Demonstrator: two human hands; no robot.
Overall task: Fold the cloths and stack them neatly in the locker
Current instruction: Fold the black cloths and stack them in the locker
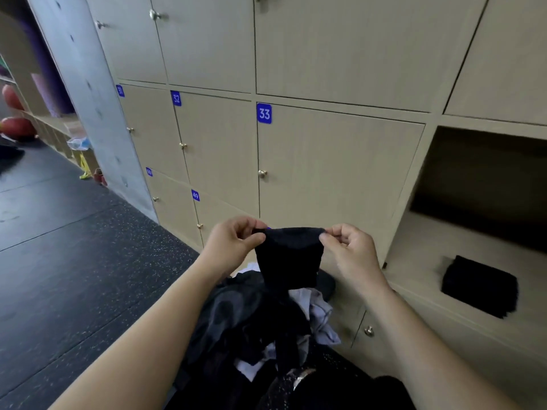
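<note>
Left hand (233, 242), right hand (349, 247) each pinch top corner of black cloth (287, 258). Folding step. Next: fold in half, put beside folded cloth (479, 287) in open locker (420, 250).

Red balls (13, 113) and purple mats (44, 81) far left.

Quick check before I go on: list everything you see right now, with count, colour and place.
Held cloth: one, black, hanging between both hands.
Cloth pile: one heap, black, grey and white, on the floor below the hands.
Folded cloth: one, black, on the open locker's shelf.
Locker doors: several, beige, shut; blue tags 31, 32, 33, 49 readable.
Floor: dark, speckled, left.
Red balls: two, far left.
Left hand: pinching the cloth's top edge.
Right hand: pinching the other corner.
</note>
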